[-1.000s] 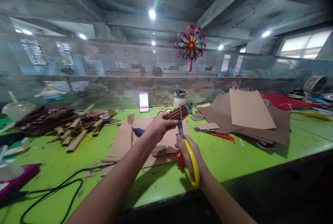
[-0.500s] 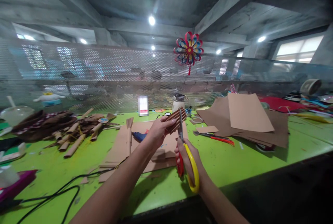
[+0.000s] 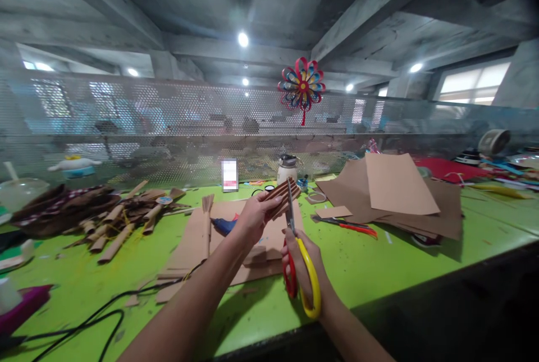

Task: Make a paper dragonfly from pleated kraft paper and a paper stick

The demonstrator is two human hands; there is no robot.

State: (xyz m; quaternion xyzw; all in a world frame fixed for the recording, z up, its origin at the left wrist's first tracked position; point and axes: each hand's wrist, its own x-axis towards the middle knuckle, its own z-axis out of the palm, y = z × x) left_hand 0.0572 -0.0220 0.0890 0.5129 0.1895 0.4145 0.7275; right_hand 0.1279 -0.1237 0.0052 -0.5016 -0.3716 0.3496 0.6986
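Note:
My left hand (image 3: 257, 213) grips a stack of brown cardboard strips (image 3: 280, 196), held up above the table. In my right hand (image 3: 304, 258) are scissors (image 3: 312, 283) with one yellow and one red handle loop, their blades pointing up across the strips near the right end. Beneath both hands lie flat cardboard sheets (image 3: 187, 241) on the green table. A blue glue gun (image 3: 225, 225) and a small cardboard roll with a fringed top (image 3: 206, 227) rest on those sheets, left of my left hand.
Cardboard rolls (image 3: 115, 243) are piled at left, near a black cable (image 3: 96, 312). A white jar (image 3: 287, 169) and a phone (image 3: 229, 175) stand behind. Large brown sheets (image 3: 400, 185) and red-handled scissors (image 3: 357, 227) lie right. A paper flower (image 3: 303, 86) hangs above.
The view has shifted slightly, so most things appear a little lower and further left. My hands still hold the strips and the scissors in nearly the same pose.

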